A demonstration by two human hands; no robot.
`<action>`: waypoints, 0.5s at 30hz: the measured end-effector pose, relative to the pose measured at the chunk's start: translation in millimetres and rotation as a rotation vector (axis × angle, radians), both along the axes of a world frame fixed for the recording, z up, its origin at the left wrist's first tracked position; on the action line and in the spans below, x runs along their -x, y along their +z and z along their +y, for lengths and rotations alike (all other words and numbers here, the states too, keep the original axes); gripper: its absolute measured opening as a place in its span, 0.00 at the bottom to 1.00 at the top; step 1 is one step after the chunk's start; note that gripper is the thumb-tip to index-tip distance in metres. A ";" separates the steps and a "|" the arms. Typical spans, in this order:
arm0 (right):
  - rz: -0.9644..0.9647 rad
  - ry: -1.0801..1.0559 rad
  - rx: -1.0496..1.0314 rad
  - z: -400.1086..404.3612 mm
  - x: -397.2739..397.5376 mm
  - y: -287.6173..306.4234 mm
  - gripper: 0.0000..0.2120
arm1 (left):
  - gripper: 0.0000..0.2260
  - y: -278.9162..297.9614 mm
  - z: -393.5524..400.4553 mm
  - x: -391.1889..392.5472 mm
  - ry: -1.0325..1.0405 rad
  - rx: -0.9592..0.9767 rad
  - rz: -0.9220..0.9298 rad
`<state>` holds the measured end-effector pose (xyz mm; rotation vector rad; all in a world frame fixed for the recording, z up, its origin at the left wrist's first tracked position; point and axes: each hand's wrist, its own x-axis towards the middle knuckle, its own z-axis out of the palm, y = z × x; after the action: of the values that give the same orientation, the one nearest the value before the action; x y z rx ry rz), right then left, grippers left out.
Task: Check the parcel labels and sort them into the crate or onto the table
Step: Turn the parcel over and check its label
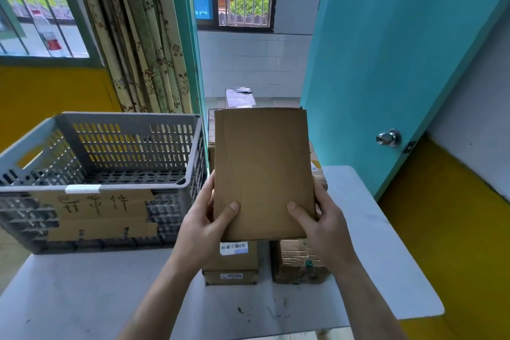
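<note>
Cardboard fills the middle of the view: a flat brown parcel [263,174] is held up above the tabletop [82,292], its plain face toward the camera, no label visible on that side. The left hand [205,218] grips its lower left edge, thumb on the face and fingers behind; the right hand [317,218] grips the lower right edge the same way.

At 9 o'clock from the parcel stands the grey slotted crate [96,174], its inside showing nothing but its perforated floor, a cardboard sign [93,210] with handwritten characters taped to its near wall. Its right rim sits just beside the parcel's left edge.

Below the parcel, at 6 o'clock, lie a box with a barcode label [233,262] and a taped box [299,262] side by side; more boxes [240,96] are stacked behind at 12 o'clock.

Bare tabletop stretches toward 7 o'clock and along the right edge at 4 o'clock, where the rounded corner ends near the turquoise door [386,50].
</note>
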<state>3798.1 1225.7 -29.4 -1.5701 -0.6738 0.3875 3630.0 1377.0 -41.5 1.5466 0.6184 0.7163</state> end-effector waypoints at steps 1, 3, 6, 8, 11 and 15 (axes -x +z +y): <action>-0.015 -0.005 0.004 0.3 0.9 -1.3 0.26 | 0.32 1.6 -0.5 -0.3 0.005 -0.011 0.009; -0.027 -0.027 -0.008 2.6 1.7 -3.2 0.27 | 0.32 3.5 -0.9 -0.4 0.019 -0.047 0.030; 0.024 -0.037 -0.046 6.5 2.1 -4.4 0.27 | 0.32 4.9 -0.6 0.0 0.027 -0.063 0.043; 0.076 -0.054 -0.061 9.1 1.4 -5.3 0.23 | 0.32 6.1 -0.9 2.1 0.008 -0.031 0.045; 0.143 -0.075 -0.081 7.6 0.5 -4.9 0.18 | 0.32 7.9 -0.7 5.0 -0.024 -0.011 0.040; 0.092 0.000 -0.093 -2.2 5.4 2.8 0.22 | 0.27 8.6 -1.0 4.9 -0.052 0.038 -0.006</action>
<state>3792.8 1223.4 -26.6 -1.4552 -0.6117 0.4202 3625.1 1375.9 -32.9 1.5193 0.5821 0.6662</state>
